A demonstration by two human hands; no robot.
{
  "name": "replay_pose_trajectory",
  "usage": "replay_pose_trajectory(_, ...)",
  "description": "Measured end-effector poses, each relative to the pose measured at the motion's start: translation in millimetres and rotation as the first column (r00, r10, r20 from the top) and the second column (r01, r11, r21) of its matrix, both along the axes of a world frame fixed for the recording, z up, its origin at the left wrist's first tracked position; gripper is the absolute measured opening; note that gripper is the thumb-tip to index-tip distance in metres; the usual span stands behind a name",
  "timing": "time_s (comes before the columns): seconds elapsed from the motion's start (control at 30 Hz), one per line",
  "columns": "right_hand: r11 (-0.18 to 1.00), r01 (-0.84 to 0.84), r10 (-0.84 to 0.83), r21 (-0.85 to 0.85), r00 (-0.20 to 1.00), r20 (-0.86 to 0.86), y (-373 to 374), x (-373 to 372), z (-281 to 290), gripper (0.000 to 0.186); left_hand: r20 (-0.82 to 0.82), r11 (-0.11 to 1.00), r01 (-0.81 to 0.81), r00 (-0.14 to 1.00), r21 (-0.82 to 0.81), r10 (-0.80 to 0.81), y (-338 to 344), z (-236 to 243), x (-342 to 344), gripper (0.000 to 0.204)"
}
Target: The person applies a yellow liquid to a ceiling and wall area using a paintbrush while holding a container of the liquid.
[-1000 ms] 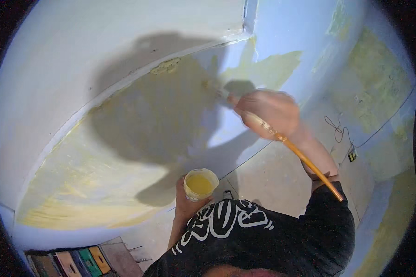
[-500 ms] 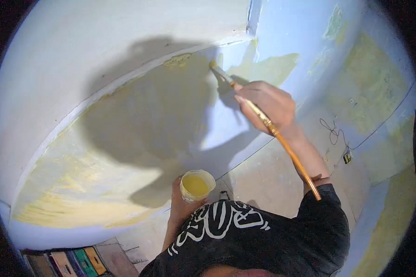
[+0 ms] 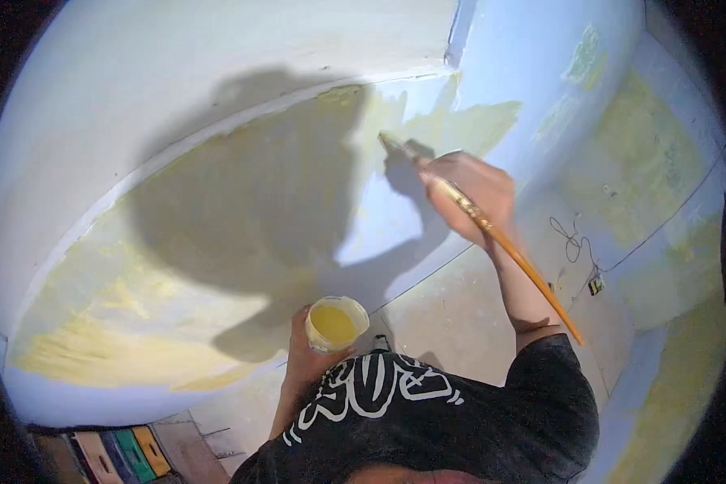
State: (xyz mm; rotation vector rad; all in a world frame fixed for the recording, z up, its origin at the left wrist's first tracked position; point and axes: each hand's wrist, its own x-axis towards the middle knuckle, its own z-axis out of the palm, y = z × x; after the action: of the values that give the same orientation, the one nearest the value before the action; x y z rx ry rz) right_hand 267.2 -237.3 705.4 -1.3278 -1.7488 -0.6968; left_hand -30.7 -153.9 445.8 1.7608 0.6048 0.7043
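My right hand point(image 3: 469, 194) grips a long paintbrush point(image 3: 504, 242) with an orange wooden handle. Its bristle tip point(image 3: 391, 143) touches the pale blue wall point(image 3: 242, 202) just below the ceiling line, beside a patch of yellow paint point(image 3: 460, 125). My left hand point(image 3: 308, 355) holds a small white cup of yellow paint point(image 3: 335, 323) close to my chest. My black shirt with a white pattern point(image 3: 411, 403) fills the lower middle of the view. My shadow falls dark across the wall.
Yellow brushed areas point(image 3: 121, 323) cover the lower left wall. A second wall point(image 3: 661, 177) at right has yellow patches and a thin line drawn across it. A cable with a small plug point(image 3: 593, 282) lies on the concrete floor point(image 3: 452, 315). Coloured boards point(image 3: 117, 452) lie at bottom left.
My right hand has swept the brush up and leftward along the wall toward the ceiling corner. The cup in my left hand stays about where it was.
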Motion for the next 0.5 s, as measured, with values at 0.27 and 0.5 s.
replay_pose_trajectory(0.27, 0.990, 0.031, -0.030, 0.137, 0.999, -0.012, 10, 21, -29, 0.008, -0.025, 0.998, -0.027, 0.999, 0.048, 0.028, 1, -14, -6, 0.107)
replay_pose_trajectory(0.5, 0.966, -0.023, -0.039, -0.259, 0.972, -0.231, -4, 16, -108, 0.006, 0.007, 0.999, -0.021, 1.000, 0.035, 0.021, -5, -10, -8, 0.105)
